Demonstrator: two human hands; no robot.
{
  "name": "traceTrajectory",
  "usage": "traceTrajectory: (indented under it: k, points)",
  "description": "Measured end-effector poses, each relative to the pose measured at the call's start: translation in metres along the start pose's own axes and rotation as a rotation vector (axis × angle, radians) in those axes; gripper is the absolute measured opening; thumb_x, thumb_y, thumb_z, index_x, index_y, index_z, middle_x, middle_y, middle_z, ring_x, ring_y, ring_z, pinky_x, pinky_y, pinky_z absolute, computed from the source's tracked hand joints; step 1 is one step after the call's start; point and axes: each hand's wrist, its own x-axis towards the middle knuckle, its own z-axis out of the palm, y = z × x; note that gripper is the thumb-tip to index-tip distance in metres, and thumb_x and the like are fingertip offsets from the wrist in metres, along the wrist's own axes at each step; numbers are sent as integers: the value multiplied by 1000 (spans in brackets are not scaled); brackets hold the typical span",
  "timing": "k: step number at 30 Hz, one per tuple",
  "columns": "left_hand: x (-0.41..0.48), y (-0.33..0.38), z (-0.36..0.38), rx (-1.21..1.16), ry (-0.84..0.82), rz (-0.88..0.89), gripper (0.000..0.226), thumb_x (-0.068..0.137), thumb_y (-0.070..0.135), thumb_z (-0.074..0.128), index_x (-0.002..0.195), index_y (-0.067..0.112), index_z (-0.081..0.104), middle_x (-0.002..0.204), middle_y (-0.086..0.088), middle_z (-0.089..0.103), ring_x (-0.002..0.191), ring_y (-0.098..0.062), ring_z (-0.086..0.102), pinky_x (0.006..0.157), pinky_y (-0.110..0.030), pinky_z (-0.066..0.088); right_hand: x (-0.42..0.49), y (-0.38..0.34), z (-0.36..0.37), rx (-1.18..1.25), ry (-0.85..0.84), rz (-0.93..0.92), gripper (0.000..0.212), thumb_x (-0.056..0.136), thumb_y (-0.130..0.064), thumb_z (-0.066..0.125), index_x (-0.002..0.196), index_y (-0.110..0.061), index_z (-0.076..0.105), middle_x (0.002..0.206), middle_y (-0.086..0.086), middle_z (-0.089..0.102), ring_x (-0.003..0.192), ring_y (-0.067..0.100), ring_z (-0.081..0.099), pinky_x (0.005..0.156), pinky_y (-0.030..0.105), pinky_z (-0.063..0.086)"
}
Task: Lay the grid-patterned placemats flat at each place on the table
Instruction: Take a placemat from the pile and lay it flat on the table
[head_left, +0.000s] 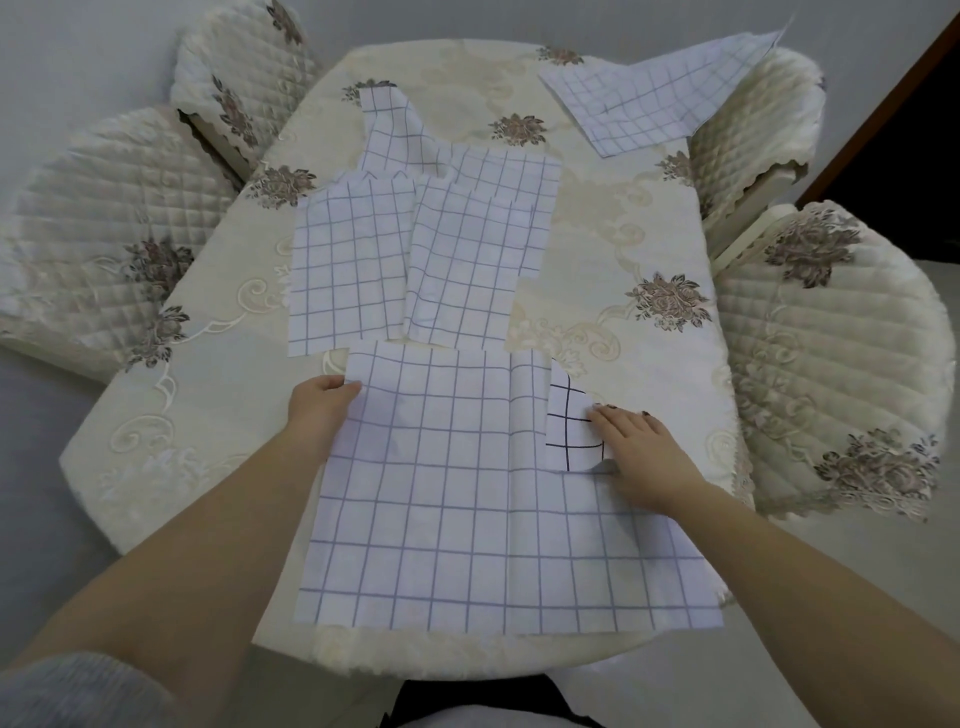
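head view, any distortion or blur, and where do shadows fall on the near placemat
Head view: strong wide-angle bending, so the chairs and the table edge bow outward; the grid lines at the centre are crisp; light is soft and even, without glare; one small shadow lies under the right hand on the near placemat.

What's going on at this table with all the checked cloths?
A person is setting out grid-patterned mats on a table. The nearest placemat lies in front of them. Their left hand holds its far left corner, and their right hand rests flat on the far right corner, which is folded over. More placemats lie overlapping in the middle, and another mat sits at the far right edge.
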Motion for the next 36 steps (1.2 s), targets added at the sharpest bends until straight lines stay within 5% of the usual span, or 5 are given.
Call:
traceTrajectory:
  k: [6, 9, 16, 27, 36]
  points:
    - [1, 2, -6, -88, -19, -77, 18, 89, 16, 65, 102, 4, 66, 81, -13, 63, 62, -23, 56, 48, -19, 47, 12, -7, -13, 449, 300, 196, 26, 86, -12, 61, 111, -12, 66, 105, 9, 69, 105, 32, 59, 83, 35, 42]
    - [3, 5, -14, -168, -8, -92, 21, 89, 14, 65, 106, 2, 66, 91, -16, 67, 74, -26, 63, 54, -24, 54, 19, -6, -34, 690, 402, 388, 24, 91, -22, 58, 69, -15, 57, 64, 3, 57, 74, 29, 56, 62, 30, 32]
    - [9, 10, -35, -232, -5, -97, 29, 87, 14, 67, 112, -1, 65, 95, -15, 69, 75, -25, 66, 68, -32, 56, 49, 15, -67, 1182, 435, 588, 15, 86, -21, 67, 81, -7, 67, 80, 11, 63, 77, 24, 58, 70, 34, 48]
    - [15, -3, -50, -238, 33, -157, 18, 90, 9, 63, 106, 1, 64, 86, -14, 67, 71, -24, 64, 56, -27, 58, 98, 26, -73, 976, 316, 660, 45, 82, -19, 72, 111, 14, 59, 114, 30, 62, 104, 43, 58, 93, 47, 46]
    - [37, 6, -40, -283, 53, -240, 13, 90, 14, 62, 83, 2, 66, 55, -1, 69, 46, -13, 65, 43, -22, 52, 120, 37, -64, 1002, 364, 686, 22, 84, -25, 69, 92, -5, 70, 82, 9, 64, 77, 23, 57, 71, 29, 42]
